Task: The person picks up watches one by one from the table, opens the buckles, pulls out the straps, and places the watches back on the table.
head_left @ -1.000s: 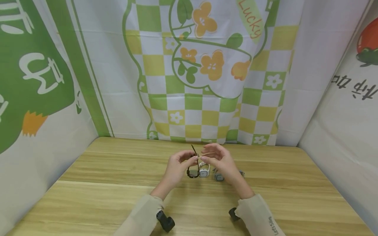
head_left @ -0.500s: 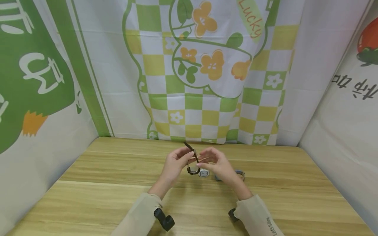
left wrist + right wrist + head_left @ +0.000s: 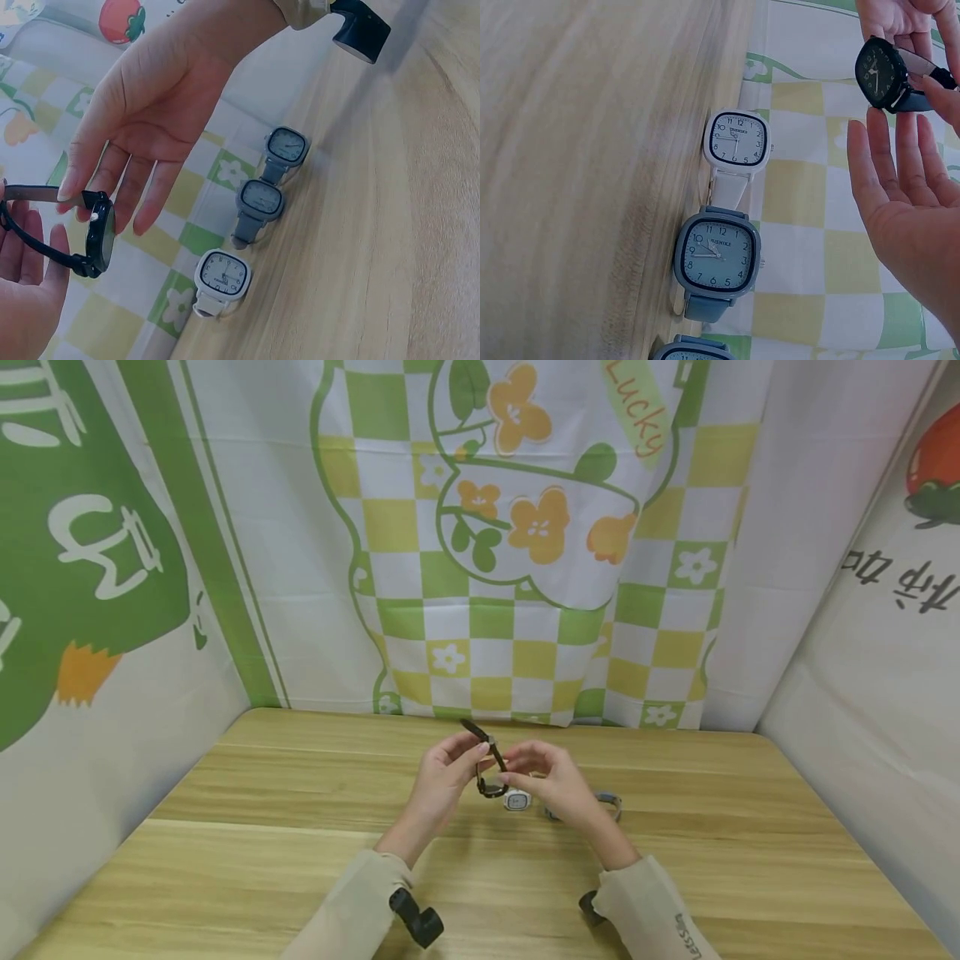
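Note:
A black wristwatch (image 3: 492, 791) is held up over the table between both hands, its strap looped and one strap end sticking up. My left hand (image 3: 438, 779) pinches the strap between thumb and fingers near the buckle. On the other side, my right hand (image 3: 557, 783) pinches the strap lower down, close to the watch case. In the right wrist view the dark dial (image 3: 876, 73) is turned to the camera, with the right fingers (image 3: 909, 161) stretched out below it. Behind and below the hands, a white wristwatch (image 3: 737, 140) stands on the table.
Two grey-blue wristwatches (image 3: 260, 199) stand in a row with the white one; the right hand partly covers them in the head view. The wooden table (image 3: 300, 860) ends at a checked curtain (image 3: 491, 652) at the back, with printed cloth on both sides.
The black watch has tilted, its upper strap end leaning further left. The right hand has moved slightly left and down, onto the strap near the case.

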A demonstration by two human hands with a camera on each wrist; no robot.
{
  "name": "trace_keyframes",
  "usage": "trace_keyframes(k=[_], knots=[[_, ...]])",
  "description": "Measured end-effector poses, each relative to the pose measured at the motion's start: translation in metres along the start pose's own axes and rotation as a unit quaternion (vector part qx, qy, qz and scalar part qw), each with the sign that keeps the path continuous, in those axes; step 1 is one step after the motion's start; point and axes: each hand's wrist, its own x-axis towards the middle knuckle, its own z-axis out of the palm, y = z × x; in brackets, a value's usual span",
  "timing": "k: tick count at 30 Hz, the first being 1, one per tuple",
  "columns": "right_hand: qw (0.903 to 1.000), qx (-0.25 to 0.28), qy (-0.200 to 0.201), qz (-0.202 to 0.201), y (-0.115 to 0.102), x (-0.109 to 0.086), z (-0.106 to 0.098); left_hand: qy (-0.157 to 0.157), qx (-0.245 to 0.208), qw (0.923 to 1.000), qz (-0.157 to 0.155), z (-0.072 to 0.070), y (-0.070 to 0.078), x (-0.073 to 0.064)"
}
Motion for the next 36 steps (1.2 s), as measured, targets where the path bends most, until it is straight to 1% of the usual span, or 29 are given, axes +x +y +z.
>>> trace_keyframes(k=[3,6,10,12,17,21,25,33,36], knots=[[0.9999,-0.01,-0.002,-0.01,0.0,0.0,-0.001,-0.015,-0.001,0.9998,0.011,-0.004,-0.001,0.0],[0.9996,-0.018,-0.005,-0.02,0.0,0.0,-0.001,-0.017,0.006,0.9998,0.011,-0.007,-0.002,0.0],[0.9995,-0.025,-0.004,-0.02,0.0,0.0,-0.002,-0.007,0.023,0.9997,-0.006,-0.009,-0.001,0.003],[0.9995,-0.028,-0.002,-0.016,0.0,0.0,-0.002,-0.005,0.039,0.9991,-0.018,-0.01,0.0,0.004],[0.9997,-0.025,-0.001,-0.009,0.001,0.0,-0.003,-0.015,0.083,0.9958,-0.035,-0.011,0.003,0.004],[0.9998,-0.016,0.0,-0.011,0.002,0.0,-0.004,-0.023,0.101,0.9939,-0.037,-0.011,0.004,0.003],[0.9997,-0.02,-0.003,-0.016,0.004,0.0,-0.006,-0.033,0.113,0.9924,-0.035,-0.011,0.004,0.002],[0.9993,-0.032,-0.01,-0.018,0.004,0.0,-0.007,-0.04,0.123,0.9913,-0.026,-0.011,0.004,0.002],[0.9992,-0.031,-0.013,-0.02,0.003,0.0,-0.007,-0.048,0.131,0.99,-0.023,-0.012,0.004,0.001]])
